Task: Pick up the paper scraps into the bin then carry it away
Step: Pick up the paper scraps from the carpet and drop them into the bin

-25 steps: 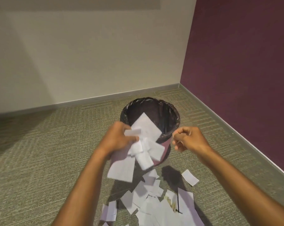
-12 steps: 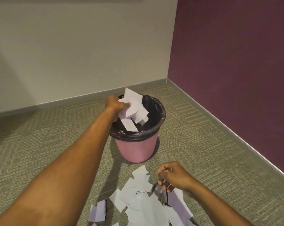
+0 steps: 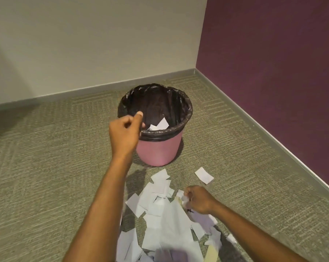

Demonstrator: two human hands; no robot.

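Left hand [image 3: 125, 134] loosely curled, empty, at bin [image 3: 158, 148] rim. Right hand [image 3: 198, 200] pinching paper scraps [image 3: 165, 216]: light, floppy, likely slippery; bunch several, grab edges.

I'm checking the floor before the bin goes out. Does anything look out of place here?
Yes. A heap of white paper scraps litters the carpet in front of the pink bin, and one scrap lies apart to its right. Only a few pieces are inside the bin.
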